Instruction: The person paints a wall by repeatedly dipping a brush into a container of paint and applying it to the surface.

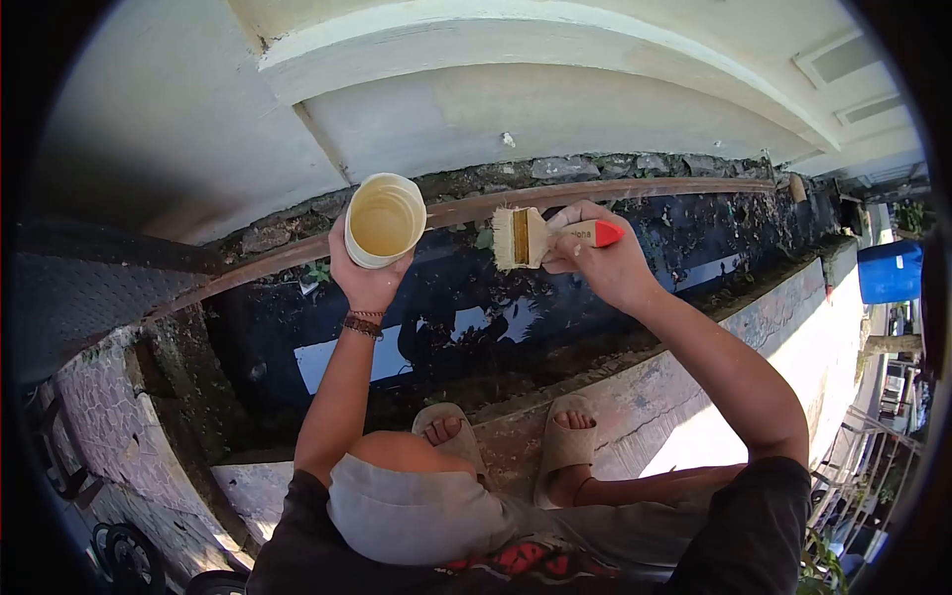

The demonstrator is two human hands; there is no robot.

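A pale plastic cup [385, 220] with a yellowish inside is held up by my left hand [369, 280], its fingers wrapped round the side and base. To its right, my right hand [607, 260] grips a wide paintbrush [522, 239] near the metal band. The brush has cream bristles pointing left toward the cup and a red-tipped handle. Bristles and cup are apart. Paint-like smears show on the right fingers. What lies at the bottom of the cup cannot be made out clearly.
Dark water [466, 327] fills a channel below my hands. Behind it run a brown beam [595, 190], stones and a pale wall [555, 104]. My sandalled feet [570, 436] stand on the near concrete ledge [635, 416]. A blue barrel [890, 273] stands far right.
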